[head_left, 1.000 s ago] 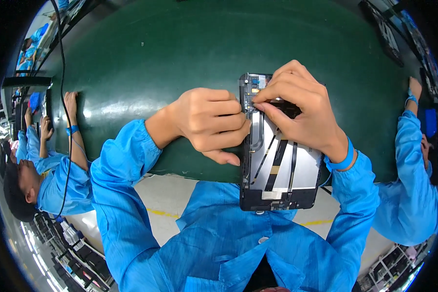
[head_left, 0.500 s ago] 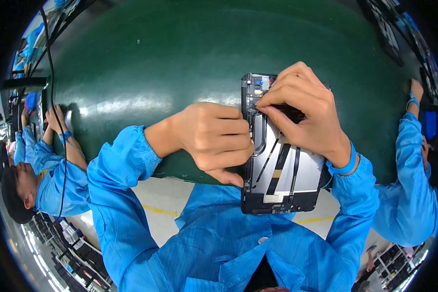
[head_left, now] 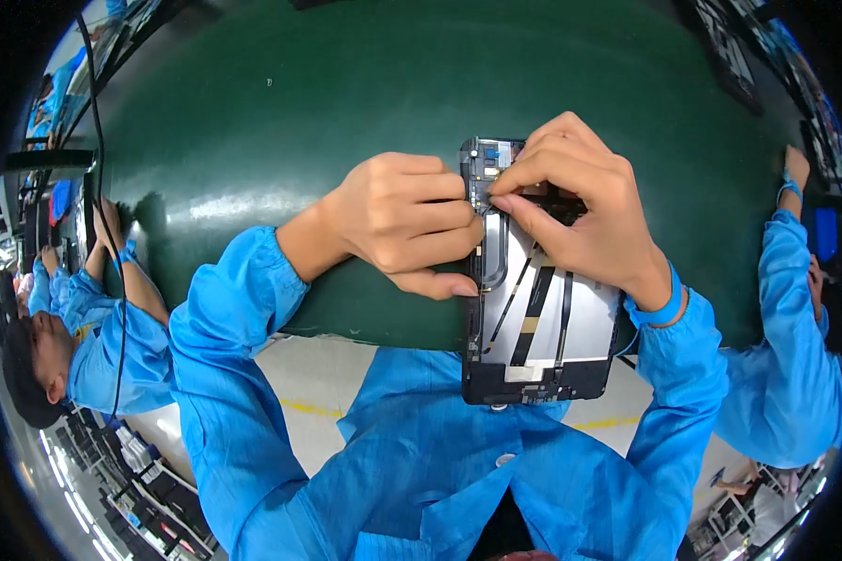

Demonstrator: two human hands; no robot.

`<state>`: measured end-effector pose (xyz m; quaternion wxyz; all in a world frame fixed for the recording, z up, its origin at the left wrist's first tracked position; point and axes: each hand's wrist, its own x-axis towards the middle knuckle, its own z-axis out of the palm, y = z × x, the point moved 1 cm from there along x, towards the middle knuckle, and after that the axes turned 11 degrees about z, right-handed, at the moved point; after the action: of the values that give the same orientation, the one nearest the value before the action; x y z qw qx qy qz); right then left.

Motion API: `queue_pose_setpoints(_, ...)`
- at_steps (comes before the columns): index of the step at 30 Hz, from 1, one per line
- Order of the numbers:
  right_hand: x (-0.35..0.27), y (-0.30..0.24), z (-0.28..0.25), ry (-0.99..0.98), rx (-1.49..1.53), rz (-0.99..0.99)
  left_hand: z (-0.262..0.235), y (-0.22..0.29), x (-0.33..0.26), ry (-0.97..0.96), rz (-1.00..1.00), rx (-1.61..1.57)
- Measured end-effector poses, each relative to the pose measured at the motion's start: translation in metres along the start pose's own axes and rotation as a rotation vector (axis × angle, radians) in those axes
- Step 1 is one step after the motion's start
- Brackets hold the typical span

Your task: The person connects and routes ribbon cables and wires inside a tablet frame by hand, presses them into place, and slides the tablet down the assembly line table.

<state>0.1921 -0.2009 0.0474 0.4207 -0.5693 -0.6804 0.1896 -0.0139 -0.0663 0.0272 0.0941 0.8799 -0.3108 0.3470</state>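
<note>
An opened tablet [head_left: 585, 327] with its inner parts bared lies at the table's front edge, its lower end jutting past it. A silver plate, dark flat cables [head_left: 539, 304] and a small circuit board [head_left: 486, 173] show inside. My left hand [head_left: 407, 224] is closed against the tablet's left edge, fingers curled and thumb lower down on the rim; the fingertips are partly hidden. Over the upper part of the tablet, my right hand [head_left: 585, 206] pinches thumb and forefinger together beside the circuit board. Whatever lies between those tips is too small to make out.
The green table [head_left: 281, 122] carries a tiny pale scrap [head_left: 269, 82]. A black cable [head_left: 103, 206] hangs at the left. Co-workers in blue sit on both sides, one arm [head_left: 786, 280] at the right. Dark equipment [head_left: 730, 65] stands at the far right.
My left hand has slid up along the tablet's left edge, its thumb now higher on the rim. My right hand keeps its pinch near the circuit board, almost in place.
</note>
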Motion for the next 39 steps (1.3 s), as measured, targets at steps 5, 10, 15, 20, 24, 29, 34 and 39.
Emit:
queue_pose_setpoints(5, 0.002, 0.003, 0.001, 0.0, 0.039, 0.022, 0.002, -0.005, -0.003, 0.001, 0.013, 0.03)
queue_pose_setpoints(10, 0.006, 0.005, 0.002, -0.006, 0.03, 0.034, -0.001, -0.012, -0.008, -0.007, -0.015, 0.032)
queue_pose_setpoints(15, 0.005, 0.01, 0.006, -0.012, 0.024, 0.064, 0.003, -0.012, -0.017, 0.014, -0.035, 0.009)
queue_pose_setpoints(20, 0.006, 0.01, 0.006, -0.023, 0.013, 0.076, 0.003, -0.013, -0.02, 0.004, -0.019, -0.007)
queue_pose_setpoints(24, 0.008, 0.011, 0.006, -0.029, 0.008, 0.075, 0.0, -0.013, -0.021, 0.012, -0.028, 0.0)
queue_pose_setpoints(29, 0.009, 0.01, 0.007, -0.025, -0.004, 0.054, -0.001, -0.014, -0.021, 0.02, -0.035, -0.004)
queue_pose_setpoints(34, 0.009, 0.011, 0.007, -0.024, -0.012, 0.021, -0.003, -0.016, -0.022, -0.016, -0.035, 0.015)
queue_pose_setpoints(39, 0.008, 0.014, 0.007, -0.018, -0.002, 0.014, -0.005, -0.017, -0.02, -0.075, -0.053, -0.011)
